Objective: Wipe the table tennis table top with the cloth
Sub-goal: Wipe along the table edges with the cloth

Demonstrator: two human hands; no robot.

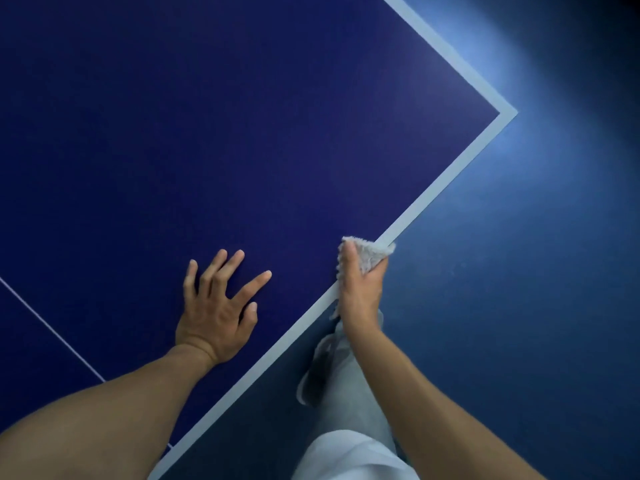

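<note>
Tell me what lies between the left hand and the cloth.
Only bare blue table top, seen in the head view: nothing sits between the left hand and the cloth gripped by the right hand.

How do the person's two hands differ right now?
The left hand lies spread, holding nothing; the right hand is curled round the pale cloth. The left hand rests on the blue table top, inside the border; the right hand sits at the white edge line. Both are bare, at the same side of the table.
</note>
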